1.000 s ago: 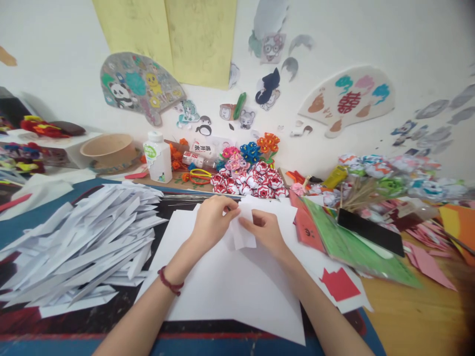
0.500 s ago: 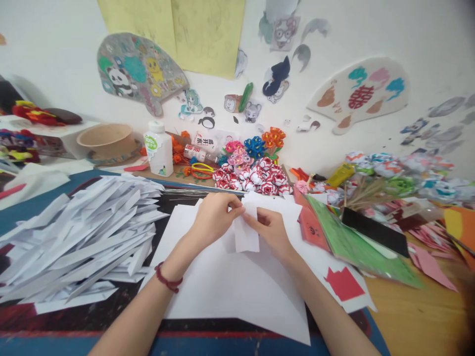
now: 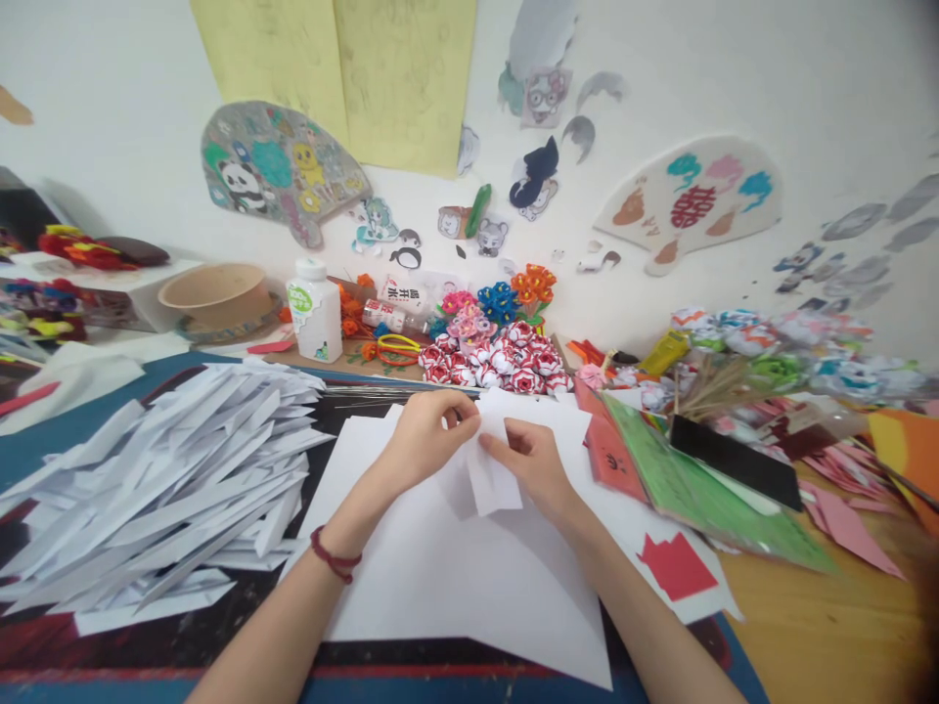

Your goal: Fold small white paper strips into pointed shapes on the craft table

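Note:
A narrow folded white paper strip (image 3: pixel 493 479) hangs between my two hands over large white sheets (image 3: pixel 440 577). My left hand (image 3: pixel 434 435), with a dark red bracelet at its wrist, pinches the strip's upper left edge between thumb and finger. My right hand (image 3: pixel 532 460) grips the strip's right side with thumb and curled fingers. The strip's lower end points toward me, and its upper part blends into the white paper behind. A big pile of folded white paper strips (image 3: pixel 198 479) lies to the left.
Behind the sheets stand a white bottle (image 3: pixel 315 313) and red-white paper flowers (image 3: pixel 514 360). On the right lie a green packet (image 3: pixel 704 499), a black phone-like slab (image 3: pixel 736 462) and a red paper piece (image 3: pixel 679 567). A tan bowl (image 3: pixel 216 298) sits back left.
The view has tilted slightly upward. The strip's lower end has shifted a little to the right and swung at an angle, and my right fingers sit slightly farther from my left fingertips.

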Motion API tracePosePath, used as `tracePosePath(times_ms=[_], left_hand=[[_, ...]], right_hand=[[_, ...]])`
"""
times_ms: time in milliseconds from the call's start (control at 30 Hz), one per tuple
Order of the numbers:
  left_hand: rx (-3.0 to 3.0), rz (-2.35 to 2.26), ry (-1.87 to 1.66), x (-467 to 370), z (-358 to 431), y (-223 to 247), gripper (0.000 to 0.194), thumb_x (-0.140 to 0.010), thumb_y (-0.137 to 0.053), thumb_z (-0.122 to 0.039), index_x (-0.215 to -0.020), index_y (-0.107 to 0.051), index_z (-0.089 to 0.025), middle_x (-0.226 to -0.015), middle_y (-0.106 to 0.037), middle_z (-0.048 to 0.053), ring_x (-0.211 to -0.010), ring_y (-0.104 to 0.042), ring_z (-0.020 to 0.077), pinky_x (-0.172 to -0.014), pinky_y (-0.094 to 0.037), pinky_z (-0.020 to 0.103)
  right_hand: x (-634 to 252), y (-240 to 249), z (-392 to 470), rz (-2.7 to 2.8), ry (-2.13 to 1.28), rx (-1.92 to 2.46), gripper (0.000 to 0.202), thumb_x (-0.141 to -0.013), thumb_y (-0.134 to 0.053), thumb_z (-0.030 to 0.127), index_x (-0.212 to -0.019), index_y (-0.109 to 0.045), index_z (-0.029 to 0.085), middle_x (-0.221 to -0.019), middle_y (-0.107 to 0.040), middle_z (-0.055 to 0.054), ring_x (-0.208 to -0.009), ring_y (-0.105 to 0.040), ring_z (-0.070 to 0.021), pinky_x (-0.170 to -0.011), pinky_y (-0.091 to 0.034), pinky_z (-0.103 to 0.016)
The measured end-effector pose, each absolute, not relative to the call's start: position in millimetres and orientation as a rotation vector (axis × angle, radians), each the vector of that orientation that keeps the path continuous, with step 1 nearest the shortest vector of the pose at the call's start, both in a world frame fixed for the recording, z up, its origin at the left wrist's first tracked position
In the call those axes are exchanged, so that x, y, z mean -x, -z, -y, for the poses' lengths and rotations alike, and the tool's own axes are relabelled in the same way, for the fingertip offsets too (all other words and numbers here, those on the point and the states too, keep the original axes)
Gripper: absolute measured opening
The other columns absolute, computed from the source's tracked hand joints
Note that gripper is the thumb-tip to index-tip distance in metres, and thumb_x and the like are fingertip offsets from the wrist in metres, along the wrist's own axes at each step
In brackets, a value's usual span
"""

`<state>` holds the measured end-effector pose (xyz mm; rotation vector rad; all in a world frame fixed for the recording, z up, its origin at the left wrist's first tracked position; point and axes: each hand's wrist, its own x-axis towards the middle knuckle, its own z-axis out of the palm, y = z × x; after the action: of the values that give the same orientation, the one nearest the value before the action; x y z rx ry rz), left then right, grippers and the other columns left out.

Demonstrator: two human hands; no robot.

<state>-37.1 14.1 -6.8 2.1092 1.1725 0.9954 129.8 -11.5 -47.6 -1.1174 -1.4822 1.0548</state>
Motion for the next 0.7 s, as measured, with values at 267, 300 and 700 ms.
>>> tracePosePath(times_ms=[267, 300, 700], left_hand=[[-2.124, -1.129, -0.990, 36.7, -14.5, 7.8, 0.013, -0.079, -0.053, -0.018, -0.072, -0.063, -0.016, -0.072, -0.065, 0.000, -0.064, -0.055, 0.0101, -0.058, -0.039, 0.019], [-2.131, -1.126, -0.997, 36.4, -14.9, 8.5, 0.013, -0.079, -0.052, -0.018, -0.073, -0.063, -0.016, -0.072, -0.065, 0.000, -0.064, -0.055, 0.0101, -0.058, -0.039, 0.019], [-2.165, -1.200, -0.975, 32.7, -15.4, 15.6, 0.018, -0.083, -0.049, -0.025, -0.074, -0.062, -0.018, -0.072, -0.065, 0.000, -0.064, -0.055, 0.0121, -0.059, -0.039, 0.021]], right_hand=[[-133.5, 46.6, 10.7, 1.593, -0.872, 1.164, 0.041, -0.077, -0.061, 0.035, -0.055, -0.031, 0.019, -0.057, -0.025, 0.005, -0.052, -0.025, -0.0076, -0.046, -0.021, -0.022], [-133.7, 47.2, 10.2, 1.603, -0.849, 1.170, 0.042, -0.077, -0.061, 0.035, -0.055, -0.029, 0.019, -0.057, -0.024, 0.005, -0.052, -0.025, -0.0077, -0.046, -0.021, -0.022], [-136.7, 50.3, 7.0, 1.625, -0.752, 1.221, 0.041, -0.079, -0.058, 0.035, -0.055, -0.029, 0.019, -0.058, -0.023, 0.005, -0.054, -0.026, -0.0090, -0.048, -0.021, -0.023]])
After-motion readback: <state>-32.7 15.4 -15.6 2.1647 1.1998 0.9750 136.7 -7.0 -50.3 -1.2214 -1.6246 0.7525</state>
